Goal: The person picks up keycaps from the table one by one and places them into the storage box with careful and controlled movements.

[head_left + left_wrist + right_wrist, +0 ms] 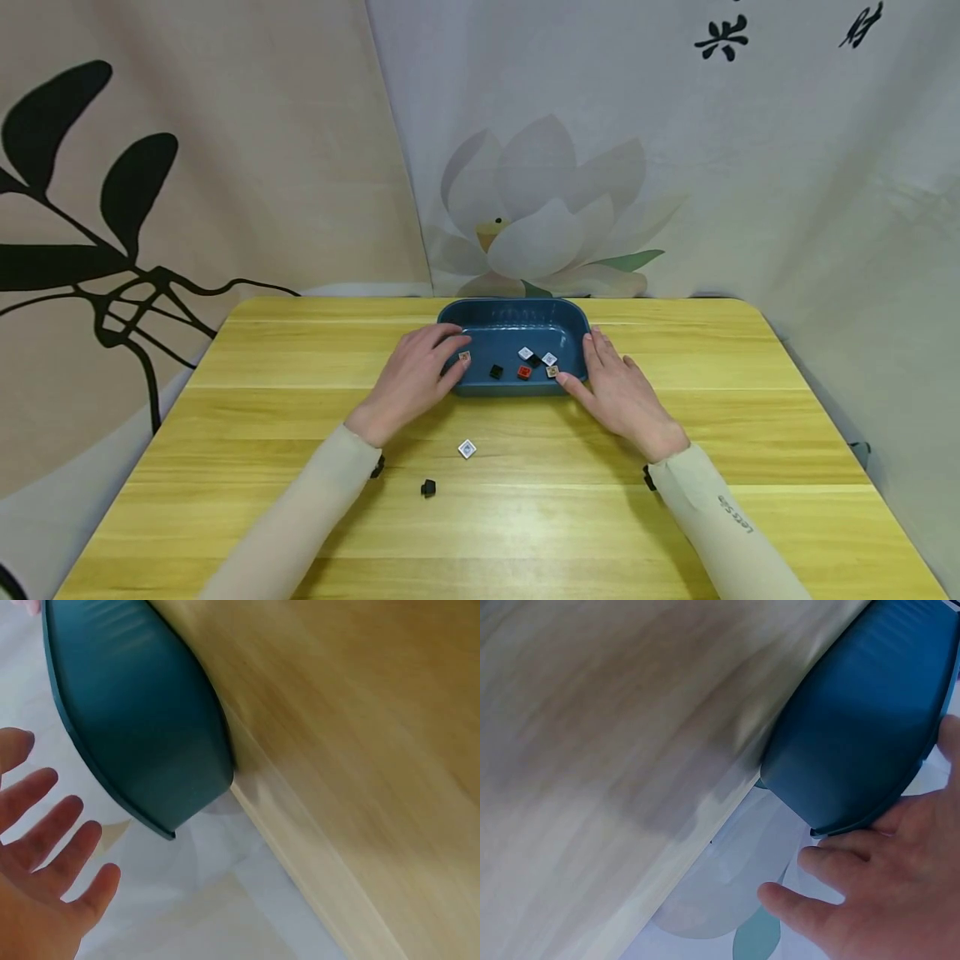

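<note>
A dark blue rectangular tray (pixel 513 389) stands near the table's far edge. Inside lie several small square pieces: a red one (pixel 524 372), a black one (pixel 497 372), white ones such as this white piece (pixel 526 353), and beige ones. My left hand (pixel 412 371) hovers at the tray's left end, thumb and fingers apart around a beige piece (pixel 464 356); the left wrist view shows loosely spread fingers. At the right end, my right hand (pixel 622 396) rests against the rim, fingers extended along the side and thumb at the near corner.
On the table (pixel 300 433) in front of the tray lie a white square piece (pixel 467 449) and a small black piece (pixel 428 488). Behind the table's far edge hangs a pale cloth (pixel 300 167) printed with a flower and leaves.
</note>
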A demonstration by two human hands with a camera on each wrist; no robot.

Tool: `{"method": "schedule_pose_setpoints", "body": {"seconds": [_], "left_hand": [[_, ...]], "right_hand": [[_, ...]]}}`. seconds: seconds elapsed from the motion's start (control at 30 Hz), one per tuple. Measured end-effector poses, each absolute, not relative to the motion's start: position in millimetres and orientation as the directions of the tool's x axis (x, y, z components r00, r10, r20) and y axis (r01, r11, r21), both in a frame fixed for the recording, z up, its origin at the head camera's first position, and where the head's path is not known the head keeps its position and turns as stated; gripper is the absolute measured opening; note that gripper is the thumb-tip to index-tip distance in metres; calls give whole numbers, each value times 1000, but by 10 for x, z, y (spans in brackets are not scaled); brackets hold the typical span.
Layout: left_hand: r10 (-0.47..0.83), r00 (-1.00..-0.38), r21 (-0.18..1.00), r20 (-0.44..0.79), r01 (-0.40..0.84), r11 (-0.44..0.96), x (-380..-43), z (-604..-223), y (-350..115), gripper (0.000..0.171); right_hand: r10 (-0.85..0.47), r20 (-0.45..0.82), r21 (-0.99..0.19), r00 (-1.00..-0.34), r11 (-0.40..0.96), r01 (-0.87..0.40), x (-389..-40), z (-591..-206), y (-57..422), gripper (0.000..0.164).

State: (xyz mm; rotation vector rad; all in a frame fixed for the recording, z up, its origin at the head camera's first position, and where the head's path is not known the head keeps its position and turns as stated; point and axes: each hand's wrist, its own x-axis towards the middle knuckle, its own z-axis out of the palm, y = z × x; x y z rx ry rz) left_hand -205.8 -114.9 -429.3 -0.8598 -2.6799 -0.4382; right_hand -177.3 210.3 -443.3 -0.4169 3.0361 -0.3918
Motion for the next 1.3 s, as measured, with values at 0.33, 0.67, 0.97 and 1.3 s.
{"method": "schedule_pose_setpoints", "body": {"seconds": [0.33,0.67,0.97,1.3], "left_hand": [[570,-729,147,379,656,741,-1794,-4297,-1399,49],[642,-701,121,310,699,705,-1526,-4379,-1597,62],[728,-642,135,240,765,630,-1365,-4345,-1600,70],[806,-581,56,116,814,579,-1209,-4354,-1634,72]], "right_hand": [[-273,-17,-262,-962,930,-259,-1774,-4438,2101,94],[-270,-19,-264,-963,930,-256,-1773,-4440,2100,94],[-270,-21,-263,-963,930,-255,-1763,-4422,2101,95],[-270,-27,-261,-963,932,-254,-1773,-4424,2091,94]]}}
